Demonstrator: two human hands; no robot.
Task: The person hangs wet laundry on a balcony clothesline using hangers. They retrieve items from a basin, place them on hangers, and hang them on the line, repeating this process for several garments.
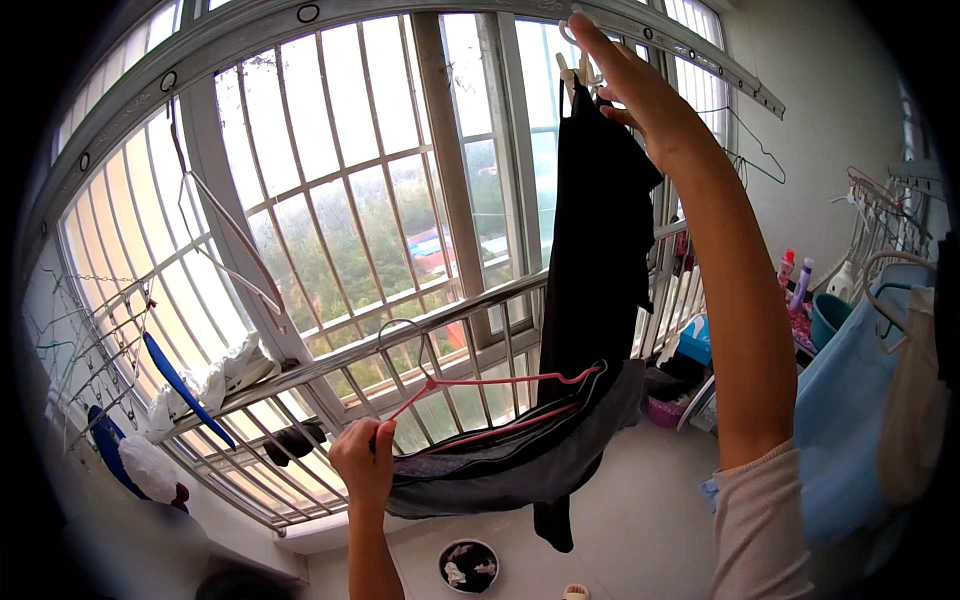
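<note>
My left hand [365, 459] is closed on the left end of a red clothes hanger [480, 382] and the edge of the dark grey garment [510, 480] on it. The hanger's hook is free, in front of the metal railing. My right hand [626, 86] is raised at the ceiling drying rail, beside white clips or hooks [574, 73]. A long black garment [592, 225] hangs there by its straps, just below my right fingers. Whether those fingers grip the garment or a clip cannot be told.
The drying rail [247, 46] spans overhead; an empty hanger [232, 232] hangs from it at left. A metal railing [465, 308] runs before barred windows. A basin of clothes [469, 566] stands on the floor. Light blue cloth [847, 420] hangs at right, near bottles [801, 285].
</note>
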